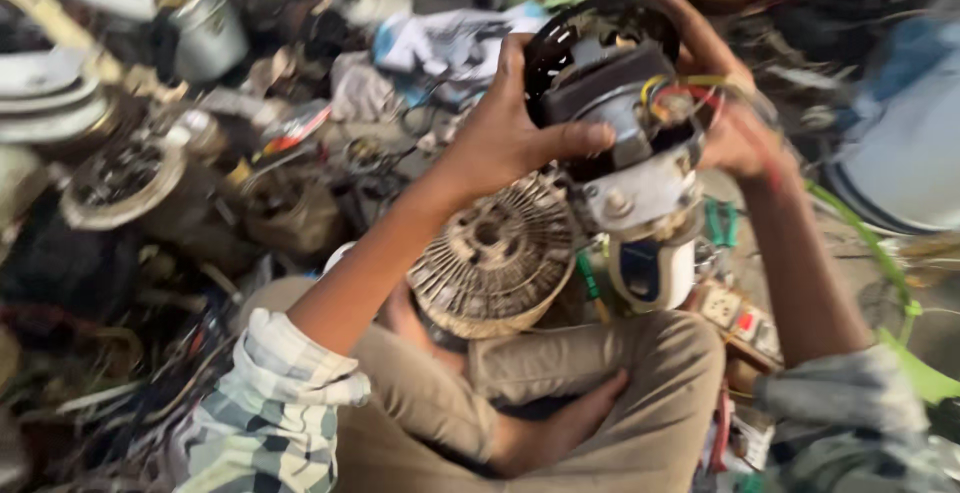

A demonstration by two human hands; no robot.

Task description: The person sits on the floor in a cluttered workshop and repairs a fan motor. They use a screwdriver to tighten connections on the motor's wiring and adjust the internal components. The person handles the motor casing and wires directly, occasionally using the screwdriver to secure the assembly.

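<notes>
Left hand (505, 138) is clamped on the motor (625, 143) at its 9 o'clock side, thumb across the dark housing. The motor is held up above the lap, over a round vented rotor (495, 258) at 7 o'clock. Right hand (725, 103) wraps the 3 o'clock side by the coloured wires (690, 93). Best to steady both grips and keep fingers off those wires.
</notes>
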